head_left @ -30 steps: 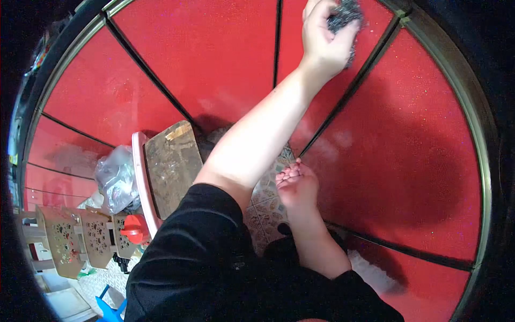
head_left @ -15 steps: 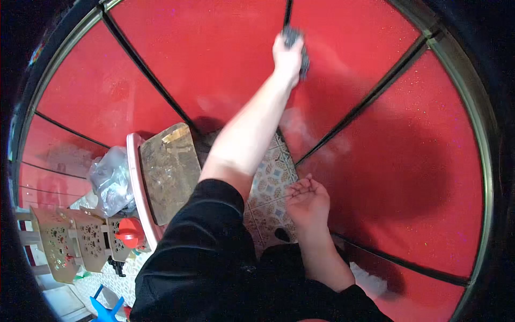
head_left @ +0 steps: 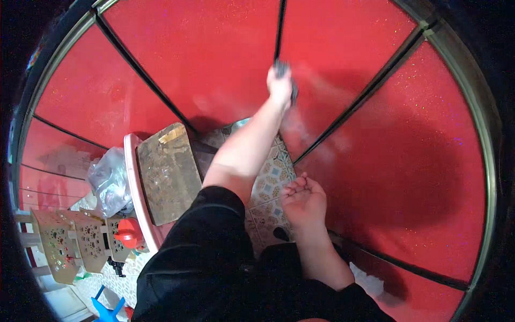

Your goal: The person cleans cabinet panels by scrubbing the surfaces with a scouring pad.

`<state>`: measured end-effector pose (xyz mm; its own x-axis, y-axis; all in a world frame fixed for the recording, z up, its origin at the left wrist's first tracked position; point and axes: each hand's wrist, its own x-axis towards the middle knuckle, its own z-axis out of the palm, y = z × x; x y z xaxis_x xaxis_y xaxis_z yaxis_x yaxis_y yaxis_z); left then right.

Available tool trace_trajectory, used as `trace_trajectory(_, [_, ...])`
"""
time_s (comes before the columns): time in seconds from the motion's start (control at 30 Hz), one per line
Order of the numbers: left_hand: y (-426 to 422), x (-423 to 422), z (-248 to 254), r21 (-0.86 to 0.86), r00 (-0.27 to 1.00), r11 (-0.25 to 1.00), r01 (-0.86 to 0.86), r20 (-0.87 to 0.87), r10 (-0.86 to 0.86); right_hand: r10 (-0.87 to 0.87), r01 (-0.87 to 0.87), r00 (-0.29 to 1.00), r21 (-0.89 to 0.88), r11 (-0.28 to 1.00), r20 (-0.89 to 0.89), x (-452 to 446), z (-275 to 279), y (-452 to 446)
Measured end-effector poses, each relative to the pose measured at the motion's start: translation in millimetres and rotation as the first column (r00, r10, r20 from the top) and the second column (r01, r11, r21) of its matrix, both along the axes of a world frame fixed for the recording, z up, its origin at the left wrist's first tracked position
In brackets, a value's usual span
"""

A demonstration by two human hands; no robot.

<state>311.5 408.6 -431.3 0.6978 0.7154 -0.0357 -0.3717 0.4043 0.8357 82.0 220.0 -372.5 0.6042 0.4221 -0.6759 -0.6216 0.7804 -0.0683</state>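
Note:
My left hand (head_left: 279, 88), at the end of an outstretched arm, is closed around a dark grey pad (head_left: 281, 68). Blur hides whether that is a brush, sponge or folded cloth. The pad is against a glossy red panelled wall (head_left: 225, 53), near a dark vertical seam. Whitish smears show on the red surface below and beside it. Lower down, my right hand (head_left: 304, 201) is held palm up in front of the wall and the patterned floor tiles. Its fingers are loosely curled and apart, with nothing in them.
To the left stands a pink-edged table (head_left: 131, 172) with a worn brown board (head_left: 167, 172) on it. Beyond it are a clear plastic bag (head_left: 110, 180), beige baskets (head_left: 88, 239), a red object (head_left: 129, 232) and a blue item (head_left: 109, 308). Patterned tiles (head_left: 271, 185) cover the floor.
My left hand, with the dark grey pad, has moved down and slightly left along the red wall. My right hand has barely shifted, its fingers a little more curled.

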Motion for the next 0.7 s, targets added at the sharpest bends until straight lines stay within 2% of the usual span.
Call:
trace_trajectory(0.07, [-3, -13, 100, 0.145, 0.987, 0.989, -0.019, 0.159, -0.005, 0.001, -0.001, 1.0, -0.001, 1.0, 0.001, 2, -4, 3])
trace_trajectory(0.1, [-3, -12, 131, 0.246, 0.973, 0.968, -0.046, 0.231, -0.013, -0.001, 0.001, 1.0, -0.009, 1.0, 0.006, 3, -5, 4])
trace_trajectory(0.17, [0, 15, 152, 0.508, 0.862, 0.81, -0.291, 0.507, -0.009, -0.002, 0.002, 1.0, -0.011, 1.0, 0.008, 3, -5, 7])
trace_trajectory(0.2, [0, 11, 149, 0.513, 0.863, 0.808, -0.291, 0.504, -0.01, -0.012, 0.011, 1.0, -0.02, 1.0, -0.014, 3, -3, 8])
trace_trajectory(0.3, [-8, -2, 113, 0.485, 0.957, 0.835, -0.258, 0.247, 0.153, -0.034, 0.032, 0.999, -0.038, 0.999, -0.034, 8, 2, 9])
trace_trajectory(0.37, [-8, 1, 23, 0.335, 0.966, 0.92, -0.202, 0.226, 0.13, -0.027, 0.027, 1.0, -0.017, 0.999, -0.001, 7, 0, 7])
trace_trajectory(0.43, [-28, -29, -48, 0.165, 0.997, 0.986, -0.022, -0.074, 0.035, -0.023, 0.023, 1.0, -0.014, 1.0, 0.012, 4, -1, 5])
trace_trajectory(0.47, [-32, -34, -65, 0.108, 0.983, 0.993, 0.038, -0.181, -0.018, -0.016, 0.016, 1.0, -0.003, 1.0, 0.009, 4, 1, 6])
trace_trajectory(0.5, [-28, -26, -59, 0.11, 0.984, 0.993, 0.041, -0.179, -0.021, -0.011, 0.011, 1.0, 0.005, 1.0, 0.002, 4, 3, 6])
trace_trajectory(0.57, [-17, -13, -37, 0.067, 1.0, 0.998, -0.006, -0.008, 0.007, -0.01, 0.011, 0.999, 0.004, 1.0, -0.033, -2, 2, 3])
trace_trajectory(0.67, [-5, -18, 104, 0.257, 0.989, 0.966, -0.015, 0.145, -0.023, -0.023, 0.022, 1.0, -0.012, 1.0, -0.012, 2, 3, 8])
trace_trajectory(0.7, [-1, -16, 127, 0.338, 0.983, 0.941, -0.011, 0.176, -0.051, -0.024, 0.024, 1.0, -0.005, 1.0, -0.019, 2, 1, 8])
